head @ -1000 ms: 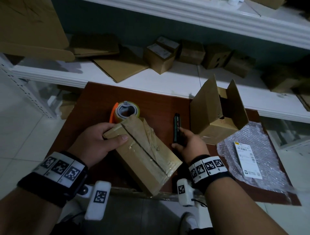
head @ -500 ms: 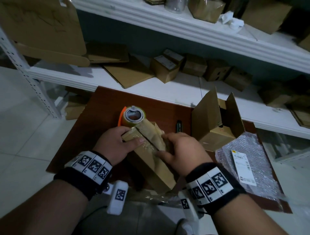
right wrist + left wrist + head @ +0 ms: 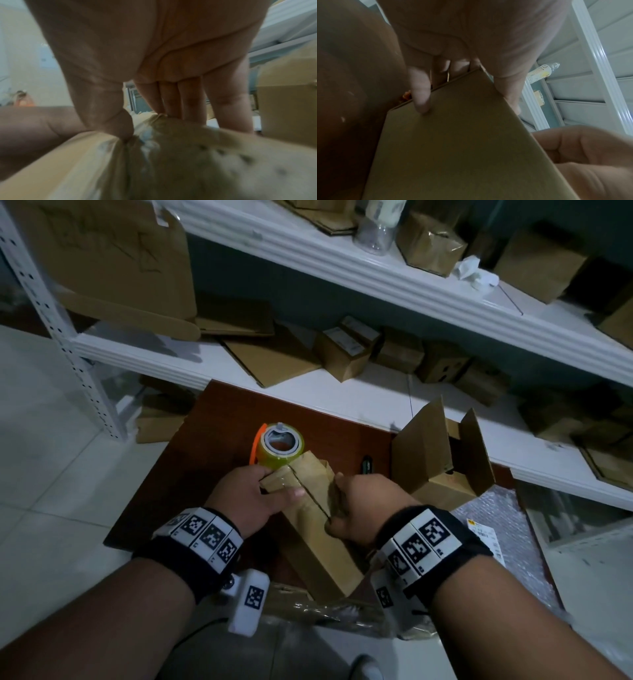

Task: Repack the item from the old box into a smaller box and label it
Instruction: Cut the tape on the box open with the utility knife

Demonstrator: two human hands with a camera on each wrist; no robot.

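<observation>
Hands clamp old box (image 3: pixel 310 522) from both sides: left hand (image 3: pixel 251 499) grips its far-left corner, right hand (image 3: pixel 363 508) pinches the crumpled taped flap. Long axis runs from near-right toward far-left. Beyond the fingers, tape roll (image 3: pixel 281 448); right of the right hand, open smaller box (image 3: pixel 442 453).

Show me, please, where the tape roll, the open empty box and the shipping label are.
tape roll (image 3: pixel 281 447): head view, on its top rim.
open empty box (image 3: pixel 420 446): head view, on its raised left flap.
shipping label (image 3: pixel 485 537): head view, on its white face, on the bubble wrap.
</observation>
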